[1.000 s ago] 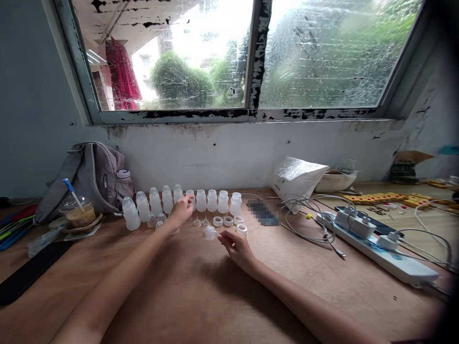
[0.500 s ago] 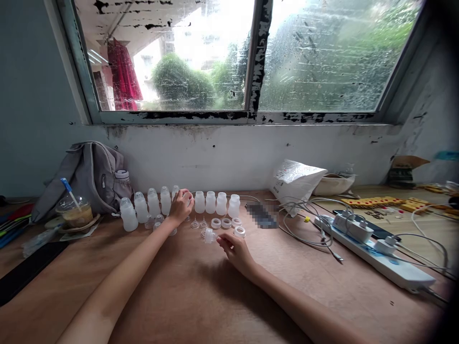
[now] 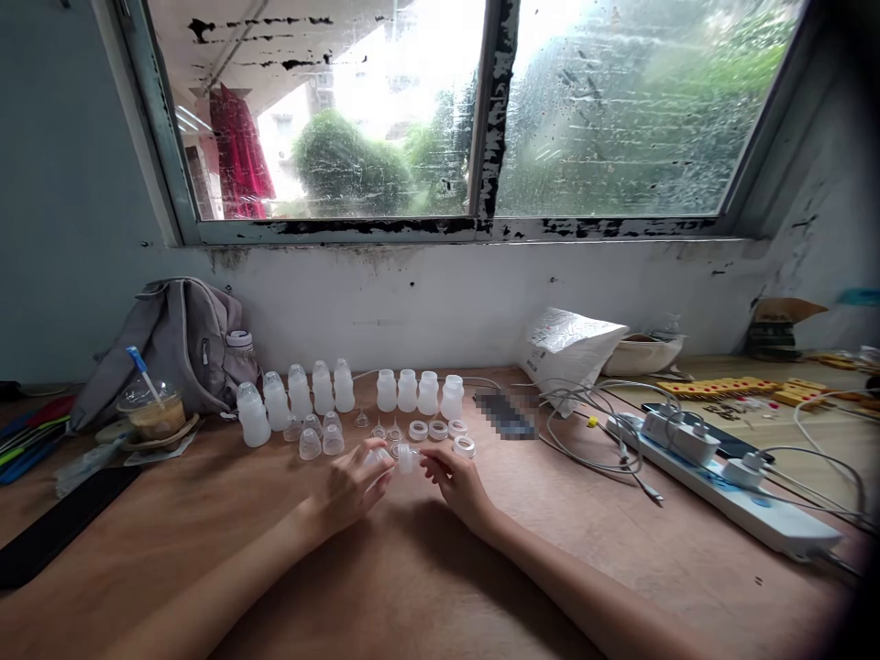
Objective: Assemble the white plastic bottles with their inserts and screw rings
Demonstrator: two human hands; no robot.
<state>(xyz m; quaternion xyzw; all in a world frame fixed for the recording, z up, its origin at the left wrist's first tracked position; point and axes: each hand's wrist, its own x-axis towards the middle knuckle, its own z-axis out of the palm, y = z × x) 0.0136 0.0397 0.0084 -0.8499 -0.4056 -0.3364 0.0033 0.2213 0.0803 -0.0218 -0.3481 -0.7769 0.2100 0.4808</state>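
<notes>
My left hand (image 3: 357,481) is closed round a small translucent baby bottle (image 3: 377,456), mostly hidden by the fingers and tipped on its side. My right hand (image 3: 450,481) pinches the tip of a clear nipple set in a collar ring (image 3: 405,458), close against the bottle's end. Whether the two pieces touch, I cannot tell. Behind the hands lie white collar rings (image 3: 438,430) and loose clear nipples (image 3: 394,432). Several open bottles (image 3: 407,392) stand in a row. Left of them are capped bottles (image 3: 300,394), with several clear dome caps (image 3: 310,445) in front.
On the left are a grey backpack (image 3: 185,348), an iced drink cup (image 3: 155,412) and a black flat object (image 3: 61,527). To the right lie a blurred-out dark item (image 3: 509,417), looped cables (image 3: 584,440), a white pouch (image 3: 570,353) and a power strip (image 3: 749,509) with plugs.
My left hand has come from the bottle row toward me and to the right, bringing a bottle to the nipple and ring. My right hand keeps its pinch in nearly the same place.
</notes>
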